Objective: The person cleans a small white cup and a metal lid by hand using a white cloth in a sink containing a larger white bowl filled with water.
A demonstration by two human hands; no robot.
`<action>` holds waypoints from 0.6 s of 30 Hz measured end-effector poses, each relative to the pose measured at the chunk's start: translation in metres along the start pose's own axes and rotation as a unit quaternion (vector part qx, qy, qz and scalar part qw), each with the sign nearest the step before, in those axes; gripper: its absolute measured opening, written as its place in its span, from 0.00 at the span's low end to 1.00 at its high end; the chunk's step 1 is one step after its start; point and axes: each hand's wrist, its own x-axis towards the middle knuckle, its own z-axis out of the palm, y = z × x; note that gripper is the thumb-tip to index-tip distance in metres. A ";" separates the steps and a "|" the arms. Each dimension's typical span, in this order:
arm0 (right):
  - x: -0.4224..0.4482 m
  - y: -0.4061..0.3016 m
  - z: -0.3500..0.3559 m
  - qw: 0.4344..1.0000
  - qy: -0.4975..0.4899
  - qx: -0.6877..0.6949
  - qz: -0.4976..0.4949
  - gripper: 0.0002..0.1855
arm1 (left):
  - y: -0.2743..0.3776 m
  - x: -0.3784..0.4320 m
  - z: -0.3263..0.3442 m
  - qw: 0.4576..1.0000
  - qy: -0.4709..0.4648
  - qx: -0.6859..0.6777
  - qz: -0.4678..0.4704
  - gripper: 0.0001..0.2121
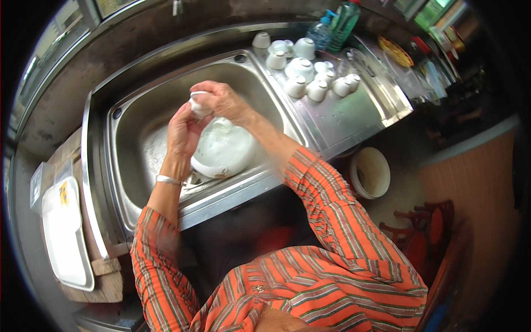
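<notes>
Over a stainless steel sink [145, 108], both my hands hold one small white cup [200, 107]. My left hand [182, 130] grips it from below and the left. From above, my right hand [222, 101] closes on it, with fingers at the rim and seemingly inside. Below them in the sink sits a round white basin [226, 149] with water in it. A dark patterned mark shows on its near side. Close to the basin's lower left lies a metal utensil [193, 179], partly hidden by the basin and my left wrist.
Several white cups and bowls [300, 69] stand upside down on the steel drainboard [352, 112] to the right. Behind them are a blue pump bottle [320, 34] and a green bottle [346, 25]. A white tray [66, 236] lies at left; a bucket [370, 172] stands below right.
</notes>
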 end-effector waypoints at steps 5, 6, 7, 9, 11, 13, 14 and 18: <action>-0.007 -0.003 -0.025 0.999 0.031 0.003 -0.017 0.11 | -0.001 0.000 0.022 0.992 -0.041 0.095 -0.077 0.12; -0.014 -0.013 -0.023 0.999 0.051 0.001 0.003 0.11 | -0.005 0.002 0.022 0.991 -0.037 0.112 -0.056 0.11; -0.011 -0.001 -0.022 0.988 0.096 -0.091 -0.077 0.13 | -0.010 0.004 0.019 0.992 -0.017 0.114 -0.047 0.10; 0.005 0.012 0.000 0.940 0.106 -0.238 -0.220 0.14 | 0.000 0.007 -0.014 0.997 0.018 0.070 -0.025 0.13; 0.009 0.019 0.015 0.943 0.086 -0.233 -0.221 0.16 | 0.005 0.010 -0.033 1.000 0.008 -0.013 -0.018 0.15; -0.003 0.013 0.016 0.943 0.093 -0.216 -0.237 0.17 | 0.002 0.009 -0.029 0.996 0.055 -0.059 -0.042 0.17; -0.004 0.006 0.011 0.940 0.098 -0.219 -0.241 0.17 | 0.004 0.011 -0.022 0.996 0.047 -0.057 -0.043 0.17; -0.015 -0.012 0.001 0.991 -0.006 -0.052 -0.124 0.19 | 0.011 -0.005 -0.002 0.989 0.113 -0.082 -0.046 0.18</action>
